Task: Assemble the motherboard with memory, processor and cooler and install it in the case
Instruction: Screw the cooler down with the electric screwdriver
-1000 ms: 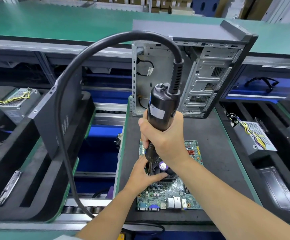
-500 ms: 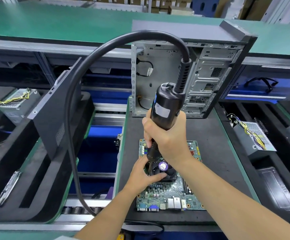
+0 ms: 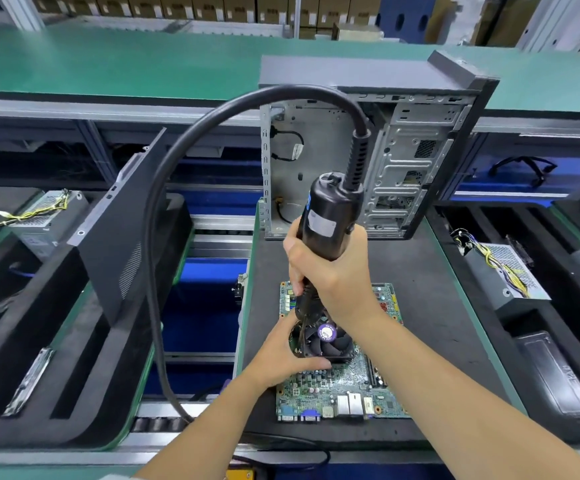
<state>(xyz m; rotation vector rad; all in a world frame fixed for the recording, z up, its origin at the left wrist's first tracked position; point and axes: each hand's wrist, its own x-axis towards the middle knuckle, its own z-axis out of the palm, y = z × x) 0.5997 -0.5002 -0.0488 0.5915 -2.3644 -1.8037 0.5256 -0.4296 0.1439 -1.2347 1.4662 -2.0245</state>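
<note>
Cooler being screwed onto board

Head view: motherboard (image 3: 337, 389) is laid flat on the dark mat (image 3: 430, 292), lower centre of frame. Cooler (image 3: 330, 341) is seated on it. Right hand (image 3: 333, 271) is wrapped tight round the electric screwdriver (image 3: 326, 223), bit angled down at the cooler's left edge; the tip is hidden. Left hand (image 3: 285, 355) is curled against the cooler's near-left side, bracing it. Open case (image 3: 368, 150) is stood upright behind, upper centre, not yet loaded. Cable (image 3: 164, 237) is looped across the left of frame.

Risks: bit could be slipped off the screw and board traces gouged if the tilt is kept; left fingers sit close to the bit; cable drag could pull the tool off line.
</note>
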